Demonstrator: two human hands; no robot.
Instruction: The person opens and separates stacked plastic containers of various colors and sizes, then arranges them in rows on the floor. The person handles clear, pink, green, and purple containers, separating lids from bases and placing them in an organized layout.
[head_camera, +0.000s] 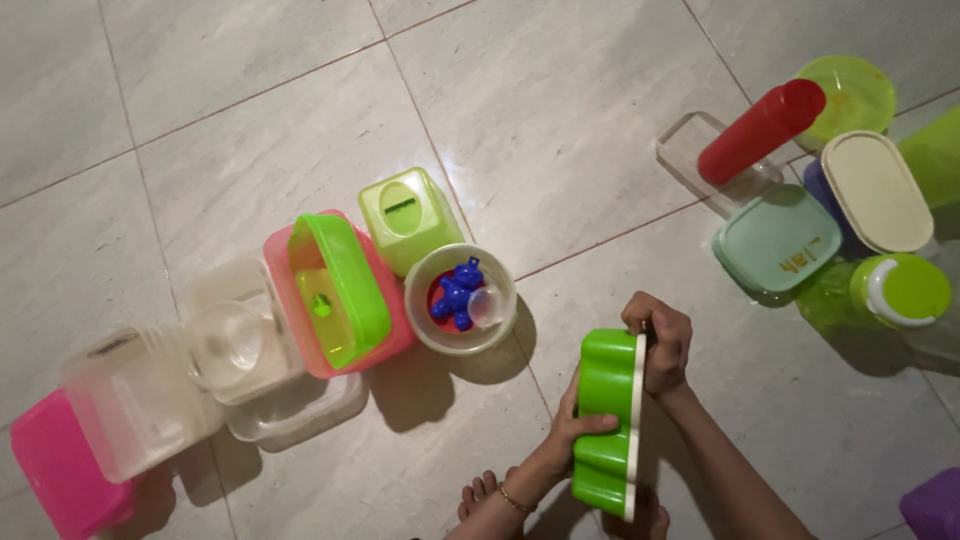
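Two hands hold one bumpy green plastic box (605, 425) on its side near the floor's bottom edge: left hand (572, 430) grips its body, right hand (660, 340) pinches its white lid (635, 420), which looks mostly on. Other tubs sit apart.
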